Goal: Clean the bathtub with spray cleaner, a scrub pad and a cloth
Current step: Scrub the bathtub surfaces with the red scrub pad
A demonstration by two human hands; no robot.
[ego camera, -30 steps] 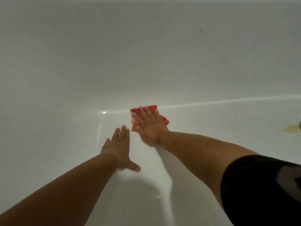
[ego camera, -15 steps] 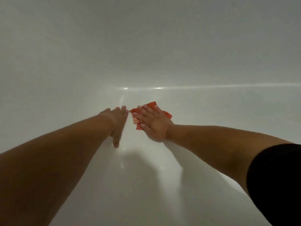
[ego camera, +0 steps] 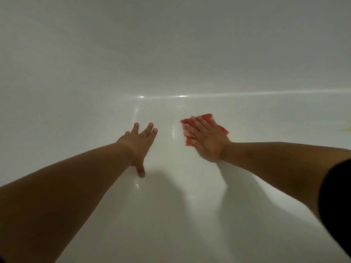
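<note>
While both bare arms reach forward into the white bathtub (ego camera: 171, 44), the left hand (ego camera: 141, 143) lies flat on the tub floor, left of centre. Fingers straight, slightly spread, thumb pointing back toward the camera; it holds nothing. Small wet glints show on the floor beside it and along the bright crease (ego camera: 247, 93) where floor meets far wall. Right of centre, apart from the left hand, a red cloth (ego camera: 206, 117) lies on the tub floor just below that crease. The right hand (ego camera: 207, 141) rests palm-down on top of it, fingers straight and close together, pressing the cloth flat, not curled round it. Cloth edges show past the fingertips and at both sides of the hand. Hand outline slightly blurred. At the far right edge, a faint yellowish stain (ego camera: 344, 129) on the floor. Lower right, a black sleeve (ego camera: 338, 205) covers the upper right arm.
</note>
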